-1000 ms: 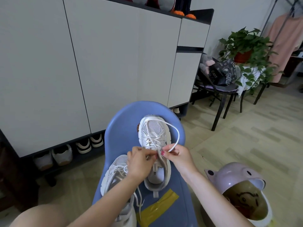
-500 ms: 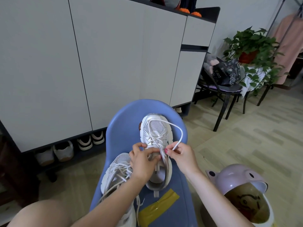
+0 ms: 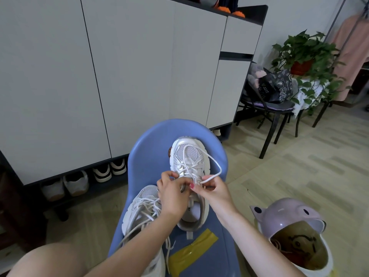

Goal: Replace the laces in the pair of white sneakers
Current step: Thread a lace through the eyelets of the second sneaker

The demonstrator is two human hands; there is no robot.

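Two white sneakers lie on a blue chair [image 3: 151, 148]. The far sneaker [image 3: 188, 154] points away from me, partly laced. A white lace [image 3: 216, 163] loops out over its right side. My right hand [image 3: 212, 191] pinches the end of that lace at the upper eyelets. My left hand [image 3: 172, 193] grips the shoe's left eyelet edge, fingers curled beside the right hand. The near sneaker [image 3: 140, 211] lies at the left with loose laces trailing under my left forearm.
A yellow tape patch [image 3: 191, 251] sits on the chair seat. A lilac pig-shaped bin [image 3: 287, 213] stands open at the right. A white cabinet [image 3: 119, 76] with shoes beneath fills the back; a black chair [image 3: 269, 108] and plant [image 3: 305, 54] stand at the right.
Both hands stay at the far sneaker's upper eyelets with small finger shifts. The lace loop on the right has drawn a little flatter. The view has tilted slightly.
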